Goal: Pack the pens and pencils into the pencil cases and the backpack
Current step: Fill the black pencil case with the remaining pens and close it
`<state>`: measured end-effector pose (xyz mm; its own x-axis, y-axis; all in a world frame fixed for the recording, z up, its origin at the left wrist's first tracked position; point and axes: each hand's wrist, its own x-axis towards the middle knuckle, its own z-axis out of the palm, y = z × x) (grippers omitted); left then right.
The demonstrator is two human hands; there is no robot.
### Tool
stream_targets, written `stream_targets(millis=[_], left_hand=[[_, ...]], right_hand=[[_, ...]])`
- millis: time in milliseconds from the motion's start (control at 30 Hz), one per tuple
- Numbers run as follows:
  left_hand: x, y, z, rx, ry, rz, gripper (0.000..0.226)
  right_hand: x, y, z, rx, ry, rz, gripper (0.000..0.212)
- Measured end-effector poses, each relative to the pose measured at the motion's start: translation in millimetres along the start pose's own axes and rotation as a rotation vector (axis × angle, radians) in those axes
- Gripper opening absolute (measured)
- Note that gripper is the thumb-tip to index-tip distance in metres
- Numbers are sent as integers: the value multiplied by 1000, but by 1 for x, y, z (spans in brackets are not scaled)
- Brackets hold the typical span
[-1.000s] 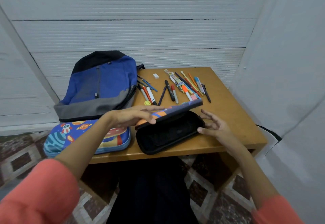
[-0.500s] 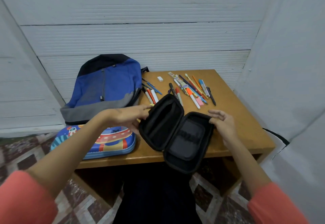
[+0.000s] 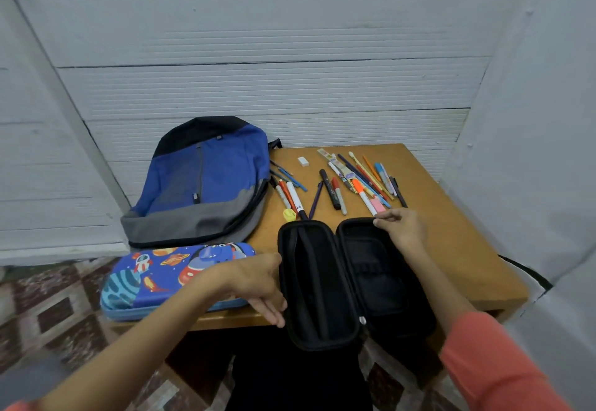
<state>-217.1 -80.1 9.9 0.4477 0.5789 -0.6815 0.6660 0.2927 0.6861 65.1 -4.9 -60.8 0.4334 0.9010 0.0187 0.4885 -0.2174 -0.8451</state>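
A black pencil case (image 3: 322, 281) lies spread open flat at the table's front edge, both halves showing dark empty insides. My right hand (image 3: 401, 228) pinches the far rim of its right half. My left hand (image 3: 261, 284) hangs with loose fingers beside the case's left rim and holds nothing. A blue space-print pencil case (image 3: 154, 278) lies closed to the left. A blue and grey backpack (image 3: 206, 181) lies flat behind it. Several pens and pencils (image 3: 361, 178) are scattered at the back of the table, with a few markers (image 3: 288, 194) next to the backpack.
The small wooden table (image 3: 451, 249) sits in a corner between white panel walls. A white eraser (image 3: 303, 161) and a yellow cap (image 3: 289, 214) lie among the pens. Patterned floor tiles show below left.
The black case went from half-closed to fully spread open and flat. My left hand let go of its lid and dropped beside it. My right hand moved up to the far rim.
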Motion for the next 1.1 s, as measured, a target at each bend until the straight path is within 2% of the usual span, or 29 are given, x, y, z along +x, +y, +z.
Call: stream_targets(millis=[233,333,433,500,633,733,833,933,1100], left_hand=[[25,0,-3,62,180,22,30],[29,8,-5,211,298,19,4],[34,17,-10,654,627,103,27],[36,22,-10,742,769,149,35],[50,21,-13,688,769,148,35],[61,12,-21,630,767,148,24],[63,7,-25,587,781,154,21],[65,7,-28,579,777,163,21],[69,4,-32,583,758,170,19]], right_hand=[[7,-3,4,-39,29,-17,10],[9,-6,6,-71,41,-36,8],[12,-11,11,-159,39,-14,9],[11,-16,15,-215,45,-15,13],[5,-40,29,-293,71,-153,19],[4,-63,51,-227,-69,-225,13],[5,-83,78,-249,-197,-277,9],[7,-95,105,-302,-257,-273,10],[9,-100,127,-446,-261,-175,29]])
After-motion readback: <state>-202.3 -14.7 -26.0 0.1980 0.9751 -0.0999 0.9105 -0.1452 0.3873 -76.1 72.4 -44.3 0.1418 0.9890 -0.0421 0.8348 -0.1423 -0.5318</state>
